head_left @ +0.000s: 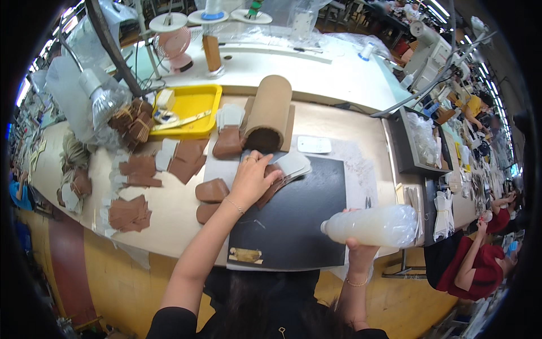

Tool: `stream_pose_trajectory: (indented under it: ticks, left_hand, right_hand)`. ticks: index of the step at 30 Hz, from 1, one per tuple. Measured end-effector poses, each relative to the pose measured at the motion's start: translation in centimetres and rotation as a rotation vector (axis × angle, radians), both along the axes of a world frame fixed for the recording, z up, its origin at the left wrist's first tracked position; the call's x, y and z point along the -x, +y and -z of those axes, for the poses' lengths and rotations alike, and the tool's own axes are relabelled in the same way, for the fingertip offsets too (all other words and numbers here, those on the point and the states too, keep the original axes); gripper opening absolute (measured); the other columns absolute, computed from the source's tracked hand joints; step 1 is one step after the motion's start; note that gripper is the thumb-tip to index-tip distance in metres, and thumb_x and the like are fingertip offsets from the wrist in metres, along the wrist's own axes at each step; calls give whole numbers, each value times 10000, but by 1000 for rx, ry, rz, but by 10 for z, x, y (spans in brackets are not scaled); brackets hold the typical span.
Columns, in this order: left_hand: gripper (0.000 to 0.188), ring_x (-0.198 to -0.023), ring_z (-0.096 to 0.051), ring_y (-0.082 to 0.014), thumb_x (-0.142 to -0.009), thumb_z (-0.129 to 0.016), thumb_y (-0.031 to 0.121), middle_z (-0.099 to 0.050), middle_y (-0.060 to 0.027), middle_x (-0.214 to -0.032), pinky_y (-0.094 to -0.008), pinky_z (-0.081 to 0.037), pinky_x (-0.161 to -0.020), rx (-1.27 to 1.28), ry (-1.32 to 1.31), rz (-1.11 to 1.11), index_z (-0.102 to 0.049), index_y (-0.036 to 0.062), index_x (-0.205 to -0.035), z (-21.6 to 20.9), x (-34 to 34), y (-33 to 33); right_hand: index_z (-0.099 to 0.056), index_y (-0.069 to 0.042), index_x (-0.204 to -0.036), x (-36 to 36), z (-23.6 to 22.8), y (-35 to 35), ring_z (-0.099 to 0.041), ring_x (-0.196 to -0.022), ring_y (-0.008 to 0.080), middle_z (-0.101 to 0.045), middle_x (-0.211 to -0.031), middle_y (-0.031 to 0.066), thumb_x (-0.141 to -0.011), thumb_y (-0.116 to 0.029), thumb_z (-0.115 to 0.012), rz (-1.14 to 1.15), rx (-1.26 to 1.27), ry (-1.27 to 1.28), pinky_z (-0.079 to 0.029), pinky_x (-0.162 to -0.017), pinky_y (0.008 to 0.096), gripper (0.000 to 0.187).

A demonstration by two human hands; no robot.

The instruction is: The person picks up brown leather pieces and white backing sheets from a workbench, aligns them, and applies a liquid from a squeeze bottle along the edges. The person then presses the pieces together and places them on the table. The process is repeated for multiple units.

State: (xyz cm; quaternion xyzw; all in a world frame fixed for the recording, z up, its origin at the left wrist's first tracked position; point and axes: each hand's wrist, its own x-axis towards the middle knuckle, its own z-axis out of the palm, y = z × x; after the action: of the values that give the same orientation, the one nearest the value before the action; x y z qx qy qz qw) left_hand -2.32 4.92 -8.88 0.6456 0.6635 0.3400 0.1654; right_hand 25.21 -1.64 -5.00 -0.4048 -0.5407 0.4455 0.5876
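My left hand [252,178] reaches forward and rests its fingers on a small stack of brown leather pieces with white-grey liners [288,169] at the far edge of a black mat [299,220]. My right hand [361,248] grips a clear plastic bottle of milky white liquid [375,225], held sideways over the mat's right side with its nozzle pointing left. Two rounded brown leather pieces [212,191] lie just left of my left wrist. A cardboard tube [268,113] lies behind the stack.
A yellow tray [195,101] with scissors and scraps sits at the back left. Brown leather cut-outs [135,169] are spread over the left of the tabletop. A grey bin [409,141] stands at right. A person in red [474,265] sits at lower right. A pink fan [175,45] stands behind.
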Motion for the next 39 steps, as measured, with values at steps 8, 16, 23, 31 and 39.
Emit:
stream_pose_trajectory:
  ticks: [8, 16, 23, 31, 39]
  left_hand:
    - [188, -937, -545, -317, -798, -654, 86, -581, -117, -975, -416, -429, -823, -151, 185, -16, -648, 19, -973, 9, -20, -6]
    - [179, -844, -594, -208, -874, -552, -7, -603, -98, -878, -293, -462, -754, -168, -362, 4, -628, -14, -1035, -33, -7, -20]
    - [336, -686, -559, -68, -782, -765, 178, -626, -21, -725, -246, -460, -635, 458, -445, 150, -653, 37, -1066, -20, -49, -71]
    - [350, -610, -554, -101, -782, -723, 111, -587, -42, -686, -261, -471, -578, 439, -438, 86, -621, 37, -1109, 20, -57, -107]
    - [350, -596, -569, -108, -783, -734, 135, -613, -49, -661, -260, -457, -579, 466, -448, 60, -629, 7, -1091, 21, -56, -102]
  right_hand:
    - [-455, -3, -1244, -22, 3, 0, -600, -1035, 246, -598, -1139, 138, -650, -381, -867, 8, 59, -79, -514, -903, 388, 816]
    - [-462, -7, -1236, -20, 4, 5, -596, -1036, 238, -603, -1132, 130, -647, -307, -882, -1, -10, -36, -514, -895, 375, 782]
    - [-482, -2, -1220, -13, -3, 7, -584, -1052, 237, -597, -1134, 129, -654, -309, -878, 23, -49, 18, -501, -913, 377, 756]
    - [-521, 1, -1234, -5, 19, -1, -573, -1096, 222, -589, -1217, 110, -692, -260, -853, -22, -24, -83, -472, -958, 356, 688]
    - [-530, -9, -1208, 11, 39, -3, -589, -1058, 218, -603, -1188, 113, -665, -301, -864, -56, 38, -130, -491, -912, 350, 701]
